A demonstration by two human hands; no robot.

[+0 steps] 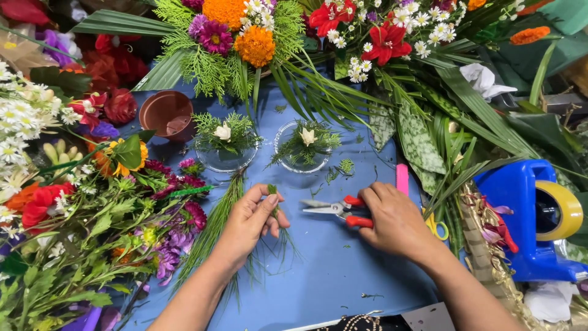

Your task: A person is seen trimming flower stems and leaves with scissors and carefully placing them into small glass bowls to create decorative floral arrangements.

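My left hand (252, 220) pinches a small green sprig (272, 191) upright between thumb and fingers, over a bundle of thin green stems (215, 224) lying on the blue table (331, 276). My right hand (392, 220) rests on the table, gripping the red handles of a pair of garden snips (335, 209) whose blades point left toward the sprig. Just beyond the hands stand two small clear glass bowls, the left bowl (228, 160) and the right bowl (304, 164), each holding green fern and one white bud.
Flower bunches crowd the left side (73, 208) and the back (257, 43). A brown plastic pot (166, 113) sits back left. Long green leaves (441, 141), a pink strip (402, 179), yellow scissors (436, 227) and a blue tape dispenser (533, 214) lie on the right.
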